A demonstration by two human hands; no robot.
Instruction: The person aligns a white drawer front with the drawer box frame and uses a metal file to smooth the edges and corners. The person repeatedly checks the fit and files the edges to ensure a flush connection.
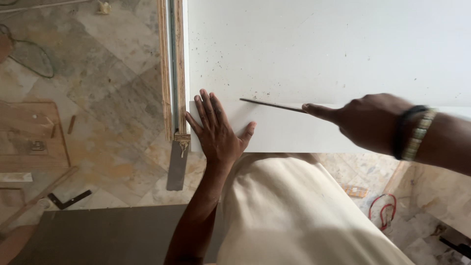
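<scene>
My left hand (216, 128) lies flat, fingers spread, on the near left corner of a white laminate sheet (324, 54), pressing down a narrow strip (289, 131) of it near the edge. My right hand (365, 120) comes in from the right, wearing dark and beaded wristbands, and grips a thin dark blade (272, 104) whose tip rests on the sheet along the line above the strip. Small dark specks of debris dot the white surface around the blade.
The sheet lies on a plywood board whose layered edge (172, 68) runs down the left side. Below is a marble-patterned floor (108, 98) with wood offcuts (32, 135), a black metal square (68, 200), a dark panel (108, 235) and a red cord (387, 211).
</scene>
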